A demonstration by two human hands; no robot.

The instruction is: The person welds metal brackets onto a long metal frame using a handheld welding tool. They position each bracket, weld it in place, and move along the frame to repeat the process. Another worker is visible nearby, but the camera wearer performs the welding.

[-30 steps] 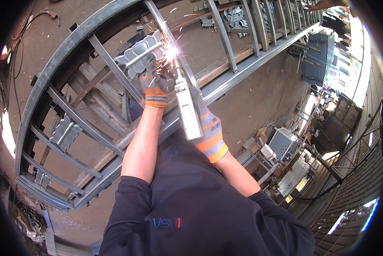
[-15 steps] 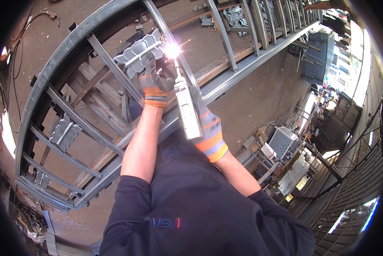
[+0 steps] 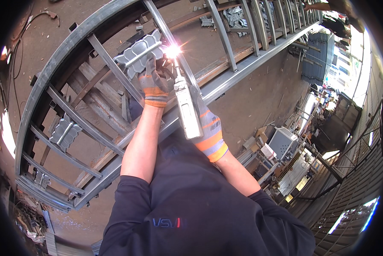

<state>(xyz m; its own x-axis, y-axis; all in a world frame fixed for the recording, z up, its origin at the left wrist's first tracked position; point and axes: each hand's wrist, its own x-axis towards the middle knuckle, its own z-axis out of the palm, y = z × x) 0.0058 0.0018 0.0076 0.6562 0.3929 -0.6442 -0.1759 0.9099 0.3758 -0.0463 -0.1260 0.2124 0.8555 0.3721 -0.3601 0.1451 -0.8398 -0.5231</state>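
Note:
My right hand (image 3: pixel 211 135), in a grey and orange glove, is wrapped round a pale welding gun (image 3: pixel 188 111). The gun's thin tip reaches a vertical bar (image 3: pixel 159 20) of a steel frame (image 3: pixel 57 59), where a white-pink glare with sparks hides the contact spot. My left hand (image 3: pixel 154 86), gloved alike, grips the lower edge of a grey leaf-shaped metal ornament (image 3: pixel 136 54). The ornament's right end lies against the bar beside the glare. Its central rod runs toward that bar. The left fingertips are partly hidden behind the ornament and gun.
A second leaf ornament (image 3: pixel 66 133) sits between bars at the frame's left. Loose metal pieces (image 3: pixel 236 19) lie on the floor beyond. Cables (image 3: pixel 18 51) run at far left. A grey crate (image 3: pixel 282 141) and scrap stand at right. Another person's arm (image 3: pixel 319 6) shows at top right.
The sparks have changed shape slightly and the glare persists. Both hands, the welding gun and the ornament hold nearly the same place. The other person's arm at top right has shifted.

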